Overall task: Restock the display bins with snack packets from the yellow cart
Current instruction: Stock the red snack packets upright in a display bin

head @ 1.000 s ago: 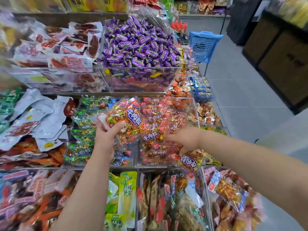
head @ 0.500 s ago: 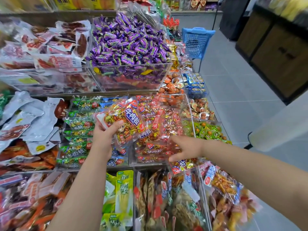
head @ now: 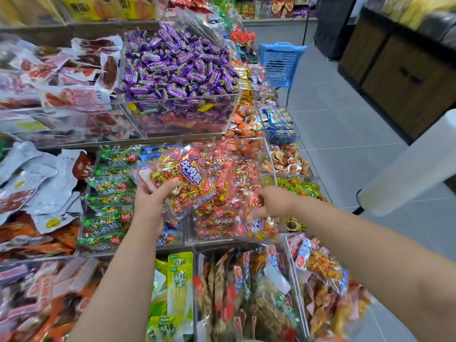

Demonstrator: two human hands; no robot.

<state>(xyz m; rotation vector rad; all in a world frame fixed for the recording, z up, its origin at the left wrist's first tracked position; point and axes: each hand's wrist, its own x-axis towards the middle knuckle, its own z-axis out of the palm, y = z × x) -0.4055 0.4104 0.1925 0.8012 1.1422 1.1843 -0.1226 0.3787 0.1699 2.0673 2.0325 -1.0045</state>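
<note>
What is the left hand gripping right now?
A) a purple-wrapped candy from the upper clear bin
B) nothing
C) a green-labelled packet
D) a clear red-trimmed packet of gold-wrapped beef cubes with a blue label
D: the left hand grips the clear red-trimmed packet of gold-wrapped beef cubes, with the thumb lying across the packet's front.

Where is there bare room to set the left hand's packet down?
No bare bin bottom shows. Purple candies heap above their rim; green packets and red packets lie packed beside the left hand. Only bare patch: grey floor between display edge, blue basket and dark cabinet.
</note>
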